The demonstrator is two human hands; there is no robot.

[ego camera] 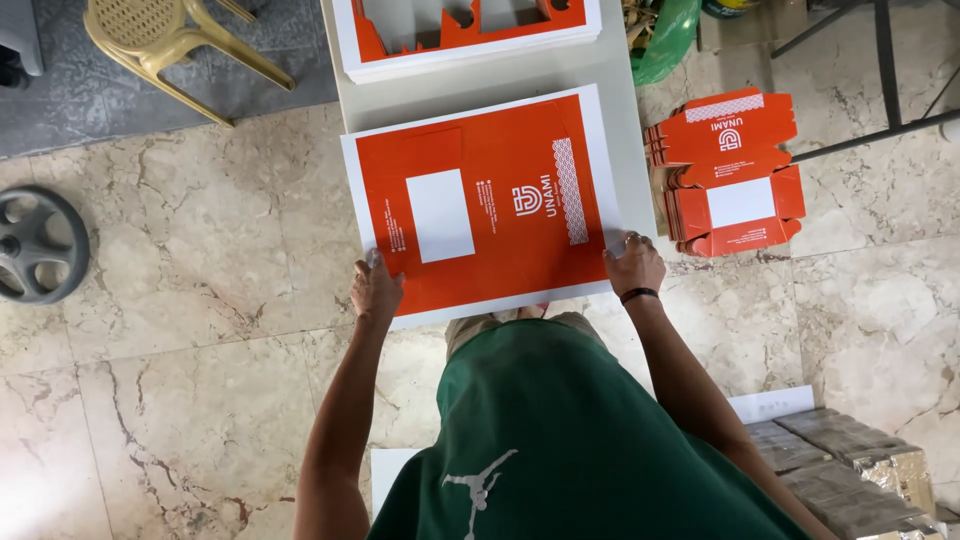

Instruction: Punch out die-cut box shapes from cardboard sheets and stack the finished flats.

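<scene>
Orange printed sheet (490, 205) on pale table (480, 95) over marble floor (200, 300), both hands (376, 290) gripping its near corners.

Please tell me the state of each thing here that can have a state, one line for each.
Large orange and white printed cardboard sheet: flat on the white table, uncut, near edge overhanging.
Left hand: grips the sheet's near left corner.
Right hand: grips the sheet's near right corner.
Stack of punched-out orange sheets: lying flat, shapes removed.
Pile of orange die-cut box blanks: unfolded, stacked on the floor.
</scene>
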